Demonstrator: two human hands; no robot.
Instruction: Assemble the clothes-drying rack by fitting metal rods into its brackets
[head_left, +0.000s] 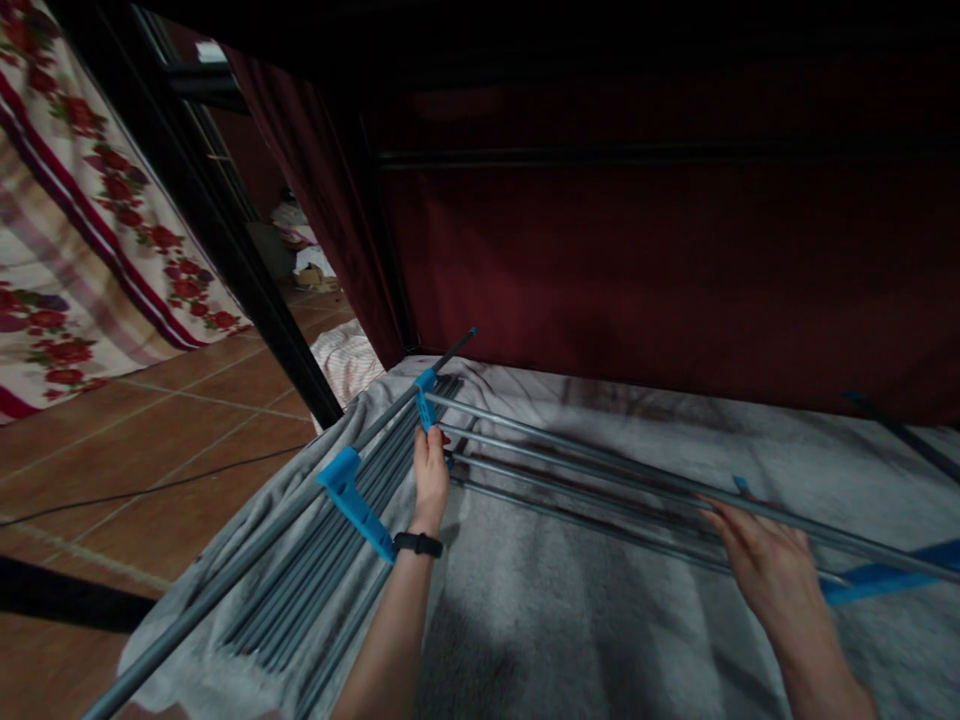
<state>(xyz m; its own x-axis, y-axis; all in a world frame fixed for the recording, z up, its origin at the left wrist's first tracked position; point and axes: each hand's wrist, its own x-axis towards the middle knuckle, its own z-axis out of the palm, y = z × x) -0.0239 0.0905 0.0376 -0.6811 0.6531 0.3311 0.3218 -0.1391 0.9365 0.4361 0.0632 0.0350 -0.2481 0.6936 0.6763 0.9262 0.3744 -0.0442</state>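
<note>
My left hand, with a black wristband on the wrist, is closed on the lower end of a blue plastic bracket. That bracket sits around a long grey tube. A second blue bracket is on the same tube, nearer to me. Several thin grey rods run rightward from the held bracket. Over at the right, my right hand is closed around one of these rods; its fingertips are partly hidden. Another blue plastic part lies beyond it.
Loose grey tubes lie side by side on a grey blanket. Black posts and a dark red curtain enclose the bed. On the left are a tiled floor, a black cable and a flowered cloth.
</note>
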